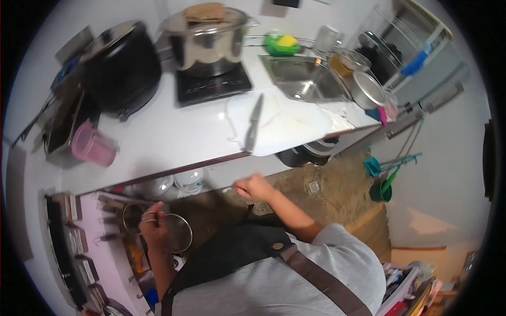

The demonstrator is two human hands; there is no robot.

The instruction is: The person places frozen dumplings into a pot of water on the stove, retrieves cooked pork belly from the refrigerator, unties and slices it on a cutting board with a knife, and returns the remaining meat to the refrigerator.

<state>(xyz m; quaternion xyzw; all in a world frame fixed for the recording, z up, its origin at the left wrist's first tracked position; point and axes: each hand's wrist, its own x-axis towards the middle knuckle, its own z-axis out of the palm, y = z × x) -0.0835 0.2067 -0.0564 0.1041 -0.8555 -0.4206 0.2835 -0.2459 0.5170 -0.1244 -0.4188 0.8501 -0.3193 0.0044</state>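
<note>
My left hand (154, 224) is low on the left, below the counter's front edge, with its fingers closed. A thin, shiny metal piece shows at the fingers, but I cannot make out what it belongs to. Right beside that hand is a round wire rim (191, 238), and whether the hand holds it is unclear. My right hand (254, 188) is a loose fist in front of the counter, with nothing visible in it. Nearest to it on the counter are a knife (255, 124) and the white cutting board (295, 118) it lies on.
A large pot (208, 50) stands on an induction cooker (213, 87). To its left are a black cooker (124, 68) and a pink pitcher (94, 146). The sink (305, 79) is at the back right. Pots (303, 155) sit under the counter.
</note>
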